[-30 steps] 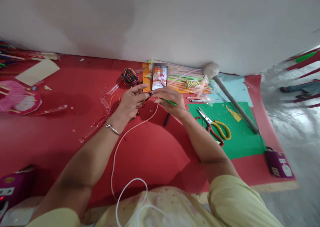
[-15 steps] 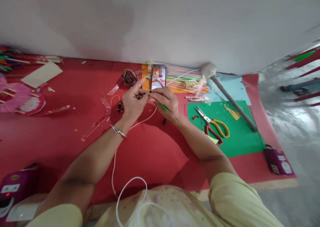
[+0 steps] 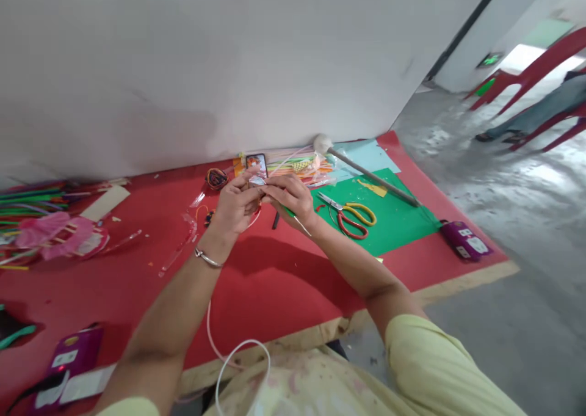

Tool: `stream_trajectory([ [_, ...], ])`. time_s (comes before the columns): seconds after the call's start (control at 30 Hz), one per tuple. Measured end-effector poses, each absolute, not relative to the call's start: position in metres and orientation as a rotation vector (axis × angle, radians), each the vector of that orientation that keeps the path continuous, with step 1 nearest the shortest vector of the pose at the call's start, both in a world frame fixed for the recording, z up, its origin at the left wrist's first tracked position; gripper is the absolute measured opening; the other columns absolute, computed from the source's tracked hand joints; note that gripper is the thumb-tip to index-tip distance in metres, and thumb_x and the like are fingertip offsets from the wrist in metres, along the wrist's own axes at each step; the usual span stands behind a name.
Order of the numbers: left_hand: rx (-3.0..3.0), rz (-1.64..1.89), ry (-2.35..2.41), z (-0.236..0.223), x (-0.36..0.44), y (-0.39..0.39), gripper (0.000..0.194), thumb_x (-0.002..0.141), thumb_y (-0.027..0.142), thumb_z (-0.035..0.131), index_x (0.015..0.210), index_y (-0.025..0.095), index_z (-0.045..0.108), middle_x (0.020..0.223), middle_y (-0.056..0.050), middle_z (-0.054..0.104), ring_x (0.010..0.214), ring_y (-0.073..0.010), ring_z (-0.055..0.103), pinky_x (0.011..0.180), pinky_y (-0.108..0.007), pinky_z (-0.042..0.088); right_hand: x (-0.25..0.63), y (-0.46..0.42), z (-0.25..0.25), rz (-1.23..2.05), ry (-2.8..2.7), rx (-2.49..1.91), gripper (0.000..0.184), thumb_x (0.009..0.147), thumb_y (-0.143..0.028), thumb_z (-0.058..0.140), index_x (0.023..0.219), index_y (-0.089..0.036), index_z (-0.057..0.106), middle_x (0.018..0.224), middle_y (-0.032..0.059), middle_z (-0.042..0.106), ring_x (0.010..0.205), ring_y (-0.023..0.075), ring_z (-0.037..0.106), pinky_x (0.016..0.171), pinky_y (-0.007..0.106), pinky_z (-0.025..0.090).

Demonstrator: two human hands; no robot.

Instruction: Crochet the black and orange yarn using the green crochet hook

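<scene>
My left hand (image 3: 238, 203) and my right hand (image 3: 293, 197) meet above the red table cover (image 3: 274, 294), fingertips close together. Between the left fingers is a small, pale, shiny piece (image 3: 257, 182), whose kind I cannot make out. Held in my right hand is a thin stick with a green part (image 3: 289, 212) and a pale end pointing back toward the wrist. Just behind the fingers a phone (image 3: 257, 162) leans upright with a lit screen, its lower part hidden. A pale cord (image 3: 209, 324) runs from near the hands down to my lap.
Right of my hands, scissors (image 3: 352, 213) with red and yellow handles lie on green paper (image 3: 389, 236). A grey stick with a pale round head (image 3: 323, 143) lies beyond. Coiled dark wire (image 3: 216, 178) and a pink paper piece (image 3: 59, 236) are leftward. Purple boxes (image 3: 464, 240) sit near the edges.
The camera view has tilted up, showing more of the wall top and red chairs. A pale, shiny piece now shows at my left fingers. My hands stay together.
</scene>
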State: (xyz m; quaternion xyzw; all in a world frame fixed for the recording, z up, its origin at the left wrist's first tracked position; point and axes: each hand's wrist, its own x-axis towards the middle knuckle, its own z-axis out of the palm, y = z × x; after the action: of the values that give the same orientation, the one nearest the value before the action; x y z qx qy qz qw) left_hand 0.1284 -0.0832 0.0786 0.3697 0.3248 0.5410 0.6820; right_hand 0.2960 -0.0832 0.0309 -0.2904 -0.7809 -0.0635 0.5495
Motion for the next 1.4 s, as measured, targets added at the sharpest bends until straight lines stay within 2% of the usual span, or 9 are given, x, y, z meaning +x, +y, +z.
stream_trajectory([
  [0.13, 0.859, 1.271, 0.693, 0.095, 0.137, -0.088, 0.054, 0.054, 0.014, 0.097, 0.104, 0.017, 0.078, 0.059, 0.007, 0.058, 0.038, 0.0011, 0.030, 0.038, -0.016, 0.017, 0.296, -0.082, 0.051, -0.194, -1.701, -0.519, 0.017, 0.101, -0.031, 0.069, 0.114, -0.024, 0.076, 0.113, 0.0120, 0.079, 0.103, 0.0203, 0.075, 0.090, 0.039, 0.062],
  [0.5, 0.916, 1.311, 0.649, 0.104, 0.153, -0.092, 0.062, 0.056, 0.017, 0.099, 0.114, 0.017, 0.078, 0.054, 0.012, 0.048, 0.039, -0.0006, 0.033, 0.041, -0.015, 0.026, 0.300, -0.083, 0.059, -0.110, -1.537, -0.381, 0.019, 0.099, -0.023, 0.070, 0.116, -0.022, 0.077, 0.111, 0.0125, 0.079, 0.101, 0.0205, 0.076, 0.088, 0.038, 0.062],
  [0.63, 0.916, 1.445, 0.681, 0.100, 0.155, -0.090, 0.071, 0.055, 0.016, 0.099, 0.122, 0.018, 0.075, 0.057, 0.011, 0.052, 0.043, -0.0024, 0.042, 0.044, -0.015, 0.032, 0.302, -0.073, 0.056, -0.083, -1.537, -0.390, 0.017, 0.100, -0.030, 0.069, 0.113, -0.025, 0.079, 0.108, 0.0100, 0.081, 0.098, 0.0206, 0.077, 0.088, 0.039, 0.062],
  [0.77, 0.941, 1.333, 0.701, 0.093, 0.151, -0.081, 0.069, 0.055, 0.017, 0.097, 0.121, 0.017, 0.076, 0.054, 0.012, 0.050, 0.038, -0.0021, 0.035, 0.040, -0.017, 0.027, 0.312, -0.064, 0.061, 0.132, -1.670, -0.357, 0.017, 0.101, -0.034, 0.068, 0.108, -0.023, 0.079, 0.102, 0.0093, 0.082, 0.097, 0.0190, 0.078, 0.087, 0.035, 0.062],
  [0.8, 0.973, 1.372, 0.733, 0.090, 0.152, -0.079, 0.069, 0.057, 0.016, 0.096, 0.123, 0.017, 0.076, 0.057, 0.010, 0.056, 0.041, -0.0029, 0.041, 0.042, -0.016, 0.029, 0.314, -0.063, 0.062, 0.142, -1.696, -0.382, 0.017, 0.101, -0.033, 0.068, 0.108, -0.023, 0.079, 0.102, 0.0093, 0.082, 0.098, 0.0182, 0.077, 0.087, 0.034, 0.062],
  [0.93, 1.048, 1.676, 0.798, 0.086, 0.163, -0.074, 0.066, 0.060, 0.015, 0.095, 0.123, 0.020, 0.077, 0.067, 0.007, 0.065, 0.052, -0.0036, 0.051, 0.052, -0.016, 0.042, 0.312, -0.064, 0.060, -0.140, -1.726, -0.500, 0.019, 0.100, -0.024, 0.069, 0.117, -0.020, 0.077, 0.111, 0.0131, 0.081, 0.104, 0.0203, 0.076, 0.092, 0.037, 0.062],
  [1.03, 0.890, 1.614, 0.700, 0.090, 0.171, -0.073, 0.063, 0.055, 0.013, 0.096, 0.115, 0.020, 0.079, 0.061, 0.010, 0.057, 0.047, -0.0021, 0.046, 0.049, -0.015, 0.039, 0.309, -0.068, 0.059, -0.334, -1.672, -0.559, 0.024, 0.097, -0.021, 0.072, 0.121, -0.022, 0.076, 0.116, 0.0133, 0.079, 0.105, 0.0215, 0.074, 0.092, 0.039, 0.062],
  [1.17, 0.790, 1.374, 0.604, 0.095, 0.169, -0.070, 0.052, 0.058, 0.014, 0.094, 0.107, 0.021, 0.081, 0.055, 0.011, 0.050, 0.039, 0.0006, 0.031, 0.040, -0.014, 0.025, 0.314, -0.066, 0.062, -0.354, -1.606, -0.490, 0.021, 0.098, -0.026, 0.073, 0.118, -0.024, 0.078, 0.113, 0.0108, 0.080, 0.104, 0.0201, 0.075, 0.089, 0.037, 0.064],
  [1.4, 0.798, 1.096, 0.594, 0.097, 0.155, -0.063, 0.054, 0.060, 0.012, 0.088, 0.113, 0.018, 0.079, 0.051, 0.013, 0.043, 0.039, 0.0008, 0.022, 0.040, -0.012, 0.024, 0.337, -0.048, 0.066, 0.157, -1.738, -0.319, 0.027, 0.099, -0.040, 0.071, 0.119, -0.023, 0.080, 0.109, 0.0104, 0.083, 0.101, 0.0189, 0.079, 0.090, 0.034, 0.065],
])
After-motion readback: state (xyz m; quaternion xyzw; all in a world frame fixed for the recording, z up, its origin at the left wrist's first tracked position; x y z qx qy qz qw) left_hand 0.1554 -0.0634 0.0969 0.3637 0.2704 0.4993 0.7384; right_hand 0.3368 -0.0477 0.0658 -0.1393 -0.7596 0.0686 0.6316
